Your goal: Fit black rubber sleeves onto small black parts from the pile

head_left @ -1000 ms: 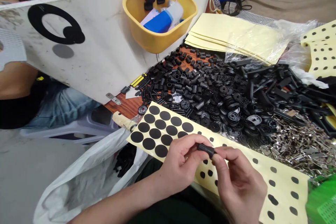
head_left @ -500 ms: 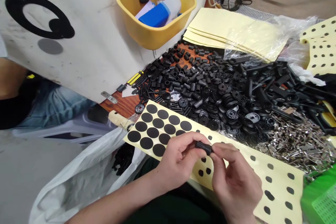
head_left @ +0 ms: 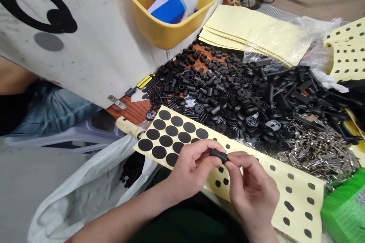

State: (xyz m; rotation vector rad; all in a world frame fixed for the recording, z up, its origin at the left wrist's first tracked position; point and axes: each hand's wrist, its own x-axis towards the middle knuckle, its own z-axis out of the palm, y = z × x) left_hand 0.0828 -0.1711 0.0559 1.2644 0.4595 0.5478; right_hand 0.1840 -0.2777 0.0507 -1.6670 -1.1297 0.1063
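Note:
Between my two hands is a small black ribbed plastic cylinder [head_left: 218, 155]. My left hand [head_left: 194, 167] pinches its left end between thumb and index finger. At its right end, the thumb and fingertips of my right hand [head_left: 252, 186] are closed on the same piece; whether they hold a second tiny part there is hidden. Below both hands lies a pale yellow sticker sheet [head_left: 264, 180], with large black round stickers [head_left: 159, 152] at its left and small black dots [head_left: 290, 176] further right. My hands cover part of the sheet.
Behind the sheet lie heaped black plastic cylinders, discs [head_left: 251, 122], springs and handles, beside shiny metal clips [head_left: 319, 148]. A yellow basket [head_left: 159, 38] hangs on the white panel [head_left: 99, 26]. A green basket [head_left: 342, 212] stands right, a white bag [head_left: 71, 193] left. Another person's jeans [head_left: 62, 106] show behind the panel.
The view has shifted slightly. Both hands keep their pinch on the black cylinder, with only a slight shift of the right hand's fingers toward it.

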